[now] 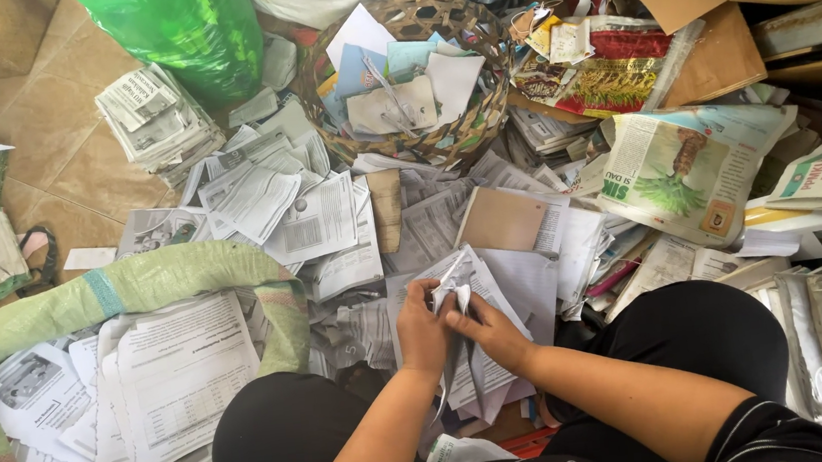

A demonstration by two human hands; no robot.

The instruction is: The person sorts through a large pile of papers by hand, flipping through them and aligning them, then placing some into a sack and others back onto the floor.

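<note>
My left hand (422, 332) and my right hand (487, 331) meet over my lap, both gripping a thin bundle of printed white paper sheets (457, 292) whose top edge curls up between the fingers. The sheets hang down between my black-clad knees (280, 434). Under the hands lies a loose heap of printed paper (330, 229) spread across the floor. To my left a green woven sack (149, 276) stands open, filled with flat printed sheets (170, 385).
A woven basket (472, 29) with paper scraps stands at the back centre. A green plastic bag (180, 27) and a newspaper stack (154, 120) sit at back left. Cardboard (716, 56), colourful packaging (607, 76) and magazines (687, 174) crowd the right. Tiled floor (39, 126) shows at the left.
</note>
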